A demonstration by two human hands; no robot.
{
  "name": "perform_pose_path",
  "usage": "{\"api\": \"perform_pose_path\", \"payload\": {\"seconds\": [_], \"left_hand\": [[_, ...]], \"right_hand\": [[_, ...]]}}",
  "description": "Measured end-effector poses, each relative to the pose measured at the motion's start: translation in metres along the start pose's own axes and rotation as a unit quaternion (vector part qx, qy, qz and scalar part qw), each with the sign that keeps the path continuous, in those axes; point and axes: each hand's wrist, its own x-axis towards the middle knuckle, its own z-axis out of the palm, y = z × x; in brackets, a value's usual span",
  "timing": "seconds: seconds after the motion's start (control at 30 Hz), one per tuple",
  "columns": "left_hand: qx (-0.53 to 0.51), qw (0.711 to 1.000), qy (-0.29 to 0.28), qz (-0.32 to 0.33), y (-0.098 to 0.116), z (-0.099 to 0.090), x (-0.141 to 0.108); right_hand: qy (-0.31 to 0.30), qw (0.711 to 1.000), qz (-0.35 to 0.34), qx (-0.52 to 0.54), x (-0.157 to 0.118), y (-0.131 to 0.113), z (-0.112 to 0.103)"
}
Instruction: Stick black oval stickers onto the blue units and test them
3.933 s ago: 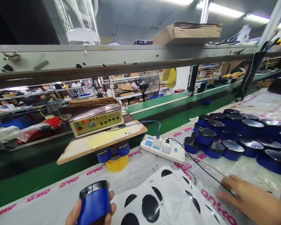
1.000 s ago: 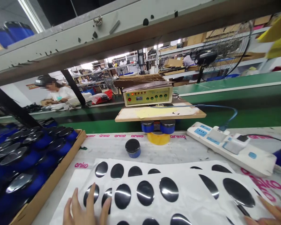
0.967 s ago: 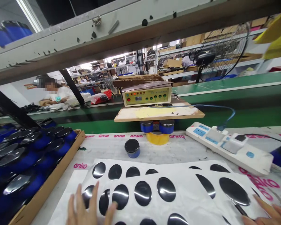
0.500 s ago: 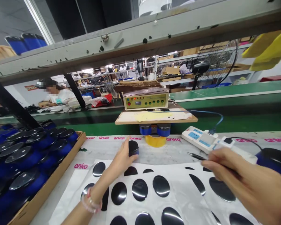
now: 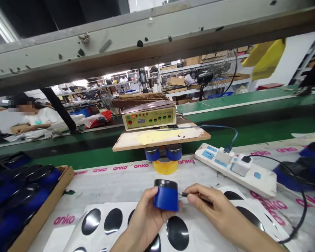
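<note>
My left hand (image 5: 149, 213) holds a blue cylindrical part with a black top (image 5: 166, 196), raised above the sheets, its side facing me. My right hand (image 5: 210, 206) grips a thin dark pen-like tool (image 5: 185, 194), and its tip is at the right side of the blue part. Beneath both hands lie white sheets with black round stickers (image 5: 177, 232).
At the left stands a cardboard box (image 5: 46, 206) of blue parts. A power strip (image 5: 238, 171) with cables lies at the right. Behind, a control unit (image 5: 149, 117) rests on a wooden board (image 5: 162, 140). Overhead runs a shelf beam (image 5: 157, 31). A person (image 5: 34, 112) sits far left.
My left hand has lifted the blue part off the table and brought it closer. My right hand has moved left with the tool to meet it. The view has shifted to the right.
</note>
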Motion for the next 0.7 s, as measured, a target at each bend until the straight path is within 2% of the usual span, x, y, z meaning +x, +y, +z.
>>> {"api": "perform_pose_path", "payload": {"seconds": [0.1, 0.23, 0.37, 0.5, 0.7], "left_hand": [[-0.081, 0.996, 0.000, -0.049, -0.0029, -0.0003, -0.0016], [-0.065, 0.996, 0.033, -0.042, -0.0047, 0.0014, -0.0025], [-0.092, 0.993, 0.013, -0.073, 0.0011, 0.0038, -0.0018], [-0.072, 0.994, -0.004, -0.087, 0.0011, 0.0021, -0.0015], [-0.018, 0.998, 0.025, -0.055, -0.0058, 0.0008, -0.0017]], "right_hand": [[-0.005, 1.000, -0.006, 0.010, -0.0016, 0.0009, 0.0039], [-0.002, 1.000, -0.012, 0.002, -0.0044, 0.0035, 0.0069], [0.006, 1.000, -0.001, 0.000, -0.0047, 0.0060, 0.0071], [0.018, 0.999, -0.022, -0.025, -0.0048, 0.0048, 0.0067], [0.049, 0.995, -0.064, -0.054, -0.0067, 0.0021, 0.0085]]}}
